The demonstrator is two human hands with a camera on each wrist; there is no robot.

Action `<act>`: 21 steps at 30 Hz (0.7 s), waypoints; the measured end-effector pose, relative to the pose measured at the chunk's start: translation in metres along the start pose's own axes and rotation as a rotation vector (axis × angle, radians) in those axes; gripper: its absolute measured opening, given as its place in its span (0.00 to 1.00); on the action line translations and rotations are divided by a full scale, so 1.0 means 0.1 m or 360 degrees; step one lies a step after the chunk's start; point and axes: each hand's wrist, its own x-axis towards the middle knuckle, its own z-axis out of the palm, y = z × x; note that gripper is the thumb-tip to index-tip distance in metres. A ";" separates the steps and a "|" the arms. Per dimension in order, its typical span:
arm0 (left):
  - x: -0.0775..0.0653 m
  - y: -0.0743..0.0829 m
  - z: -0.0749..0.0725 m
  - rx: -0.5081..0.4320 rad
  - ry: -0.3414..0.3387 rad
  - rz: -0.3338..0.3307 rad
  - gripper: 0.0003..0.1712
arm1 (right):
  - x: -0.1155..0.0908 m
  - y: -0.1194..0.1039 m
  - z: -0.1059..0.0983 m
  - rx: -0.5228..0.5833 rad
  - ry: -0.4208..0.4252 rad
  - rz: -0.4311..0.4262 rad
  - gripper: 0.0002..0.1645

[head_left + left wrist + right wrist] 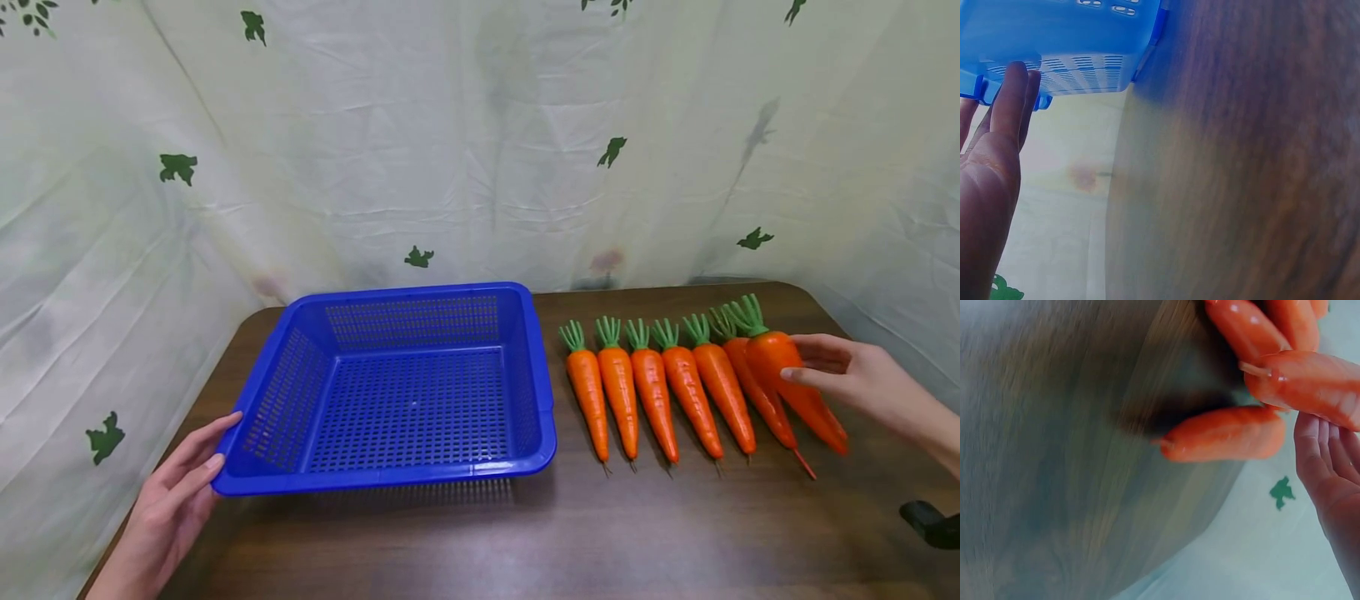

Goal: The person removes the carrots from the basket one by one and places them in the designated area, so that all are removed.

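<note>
A blue plastic basket (386, 478) with slotted walls and floor stands on the table, nothing inside it. My left hand (174, 492) touches the rim at its near left corner, fingers mostly straight; in the left wrist view the fingers (1009, 103) lie along the outer wall. At the far right of a row, my right hand (855, 375) holds a carrot (771, 354) with a green top, the thumb over its near side. The right wrist view shows this carrot (1310, 378) above another carrot (1222, 434) that lies on the table.
Several orange carrots (651, 396) lie side by side right of the basket, green tops toward the back. The brown wooden table (465, 550) meets a pale curtain (420, 150) with green leaf shapes behind. A black object (930, 523) shows at the right edge.
</note>
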 end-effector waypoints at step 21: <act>0.00 -0.01 0.05 -0.0008 -0.0025 0.0110 0.28 | 0.09 0.35 -0.10 -0.0116 0.0067 0.0058 0.42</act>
